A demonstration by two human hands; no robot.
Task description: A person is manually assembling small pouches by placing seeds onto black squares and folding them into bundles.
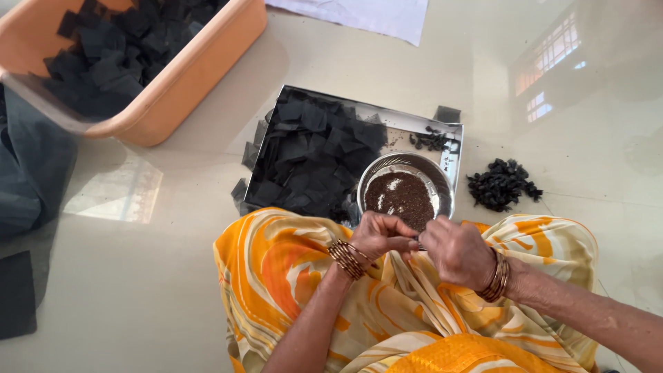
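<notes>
Both hands' grip — left hand (pixel 380 235), right hand (pixel 456 250) — pinches something tiny beside the steel bowl (pixel 442 181).

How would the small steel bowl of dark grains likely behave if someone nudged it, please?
The steel bowl would probably slide easily, since it sits on a smooth metal tray. Its loose dark grains would likely shift or spill if tipped. It looks shallow and wide, so probably stable.

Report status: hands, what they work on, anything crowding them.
Left hand and right hand pinched together over lap, item between fingertips too small to tell. Steel bowl of brown grains just ahead. Nothing crowding.
</notes>
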